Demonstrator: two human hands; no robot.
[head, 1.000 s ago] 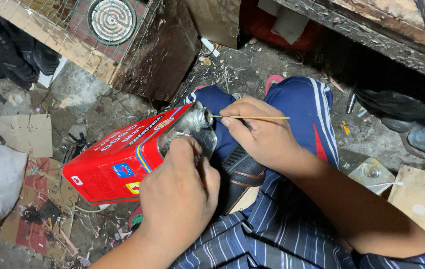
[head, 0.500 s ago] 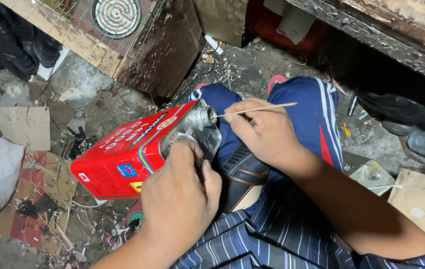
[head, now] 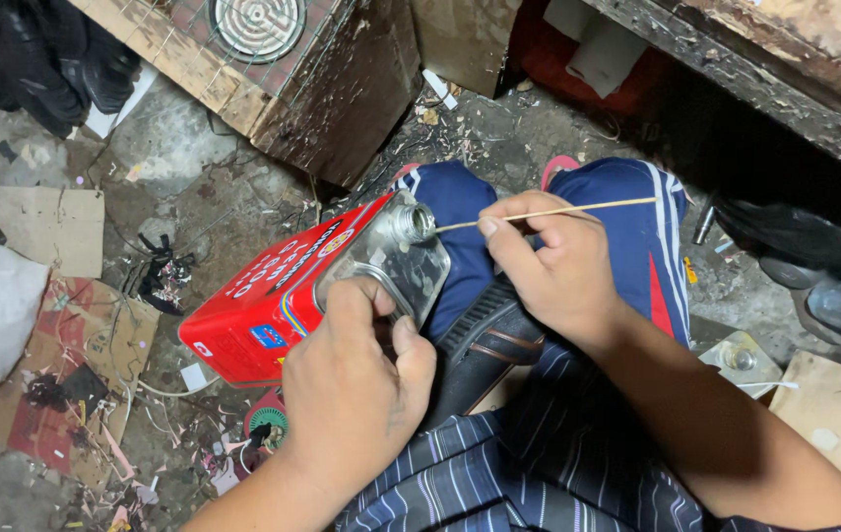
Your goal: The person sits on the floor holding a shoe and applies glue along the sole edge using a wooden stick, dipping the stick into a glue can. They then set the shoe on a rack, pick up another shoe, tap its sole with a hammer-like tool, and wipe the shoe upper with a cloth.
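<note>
The left hand grips the red can, tilted on the lap, by its top handle. The right hand pinches a thin stick at the spout. Judging by this, steadying the can keeps the stick centred.

Cluttered repair workshop: wire scraps litter the concrete floor.

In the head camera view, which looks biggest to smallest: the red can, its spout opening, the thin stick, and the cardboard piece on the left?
1. Red can.
2. Cardboard piece, though it lies farther from the camera.
3. Thin stick: long but very slender.
4. Spout opening.
</note>
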